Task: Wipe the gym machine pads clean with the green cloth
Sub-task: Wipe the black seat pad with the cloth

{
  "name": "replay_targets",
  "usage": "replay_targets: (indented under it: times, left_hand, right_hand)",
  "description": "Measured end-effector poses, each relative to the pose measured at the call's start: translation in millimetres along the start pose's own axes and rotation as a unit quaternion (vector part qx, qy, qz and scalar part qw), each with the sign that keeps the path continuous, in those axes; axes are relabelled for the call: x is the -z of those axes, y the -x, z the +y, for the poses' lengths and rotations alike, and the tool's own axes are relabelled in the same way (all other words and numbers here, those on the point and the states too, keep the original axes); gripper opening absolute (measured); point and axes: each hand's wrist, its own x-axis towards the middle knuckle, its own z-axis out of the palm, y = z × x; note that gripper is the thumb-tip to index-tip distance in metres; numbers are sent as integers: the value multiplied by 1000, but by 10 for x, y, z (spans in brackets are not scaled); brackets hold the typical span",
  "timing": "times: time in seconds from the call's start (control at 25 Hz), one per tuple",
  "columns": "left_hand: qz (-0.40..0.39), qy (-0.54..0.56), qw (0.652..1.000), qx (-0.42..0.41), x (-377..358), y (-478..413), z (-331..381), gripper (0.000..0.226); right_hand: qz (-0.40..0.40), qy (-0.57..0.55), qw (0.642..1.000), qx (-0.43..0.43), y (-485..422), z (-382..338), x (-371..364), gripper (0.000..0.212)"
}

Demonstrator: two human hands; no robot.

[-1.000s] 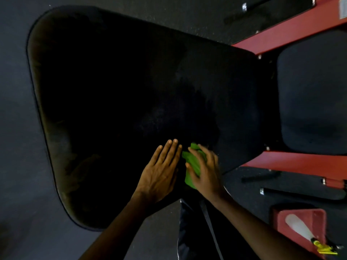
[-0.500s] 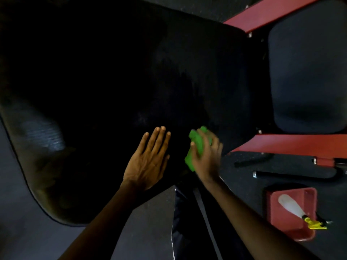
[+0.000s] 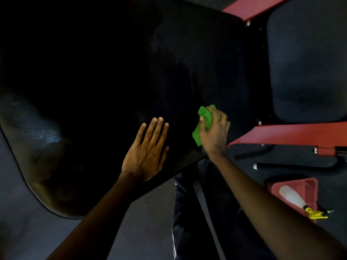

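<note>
Right hand (image 3: pixel 214 135) has its fingers curled and clamped on the bunched green cloth (image 3: pixel 204 114), pressing it to the big black pad (image 3: pixel 131 72) near the pad's right corner, beside the red frame (image 3: pixel 291 136). Left hand (image 3: pixel 148 149) lies flat on the pad, fingers straight and close together. Versus a second ago, the cloth hand has slid right and the gap between the hands is wider. A spray bottle (image 3: pixel 290 196) lies in the red tray (image 3: pixel 310 186) on the floor.
</note>
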Motion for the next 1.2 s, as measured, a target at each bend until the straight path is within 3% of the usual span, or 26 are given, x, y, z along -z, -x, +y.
replay_targets:
  times: [0.12, 0.24, 0.48, 0.8, 1.0, 1.2]
  left_hand:
    - [0, 8, 1000, 0, 25, -7, 8, 68]
    - [-1, 3, 1000, -3, 23, -11, -1, 68]
    - [2, 17, 1000, 4, -5, -8, 15, 68]
    - [-7, 30, 999, 14, 24, -14, 27, 69]
    - [-18, 40, 999, 10, 43, -18, 8, 68]
    - [-22, 32, 999, 5, 29, -23, -8, 69]
  right_hand:
    - [-24, -23, 999, 27, 620, -157, 44, 46]
    - [-61, -30, 992, 108, 1069, -178, 110, 45]
    - [-4, -13, 997, 81, -50, -312, -12, 40]
    - [-4, -29, 986, 165, -1073, -1219, 36, 41]
    - [-43, -26, 979, 196, -497, -815, 85, 46]
    - [-52, -20, 984, 167, 341, -112, 95, 43]
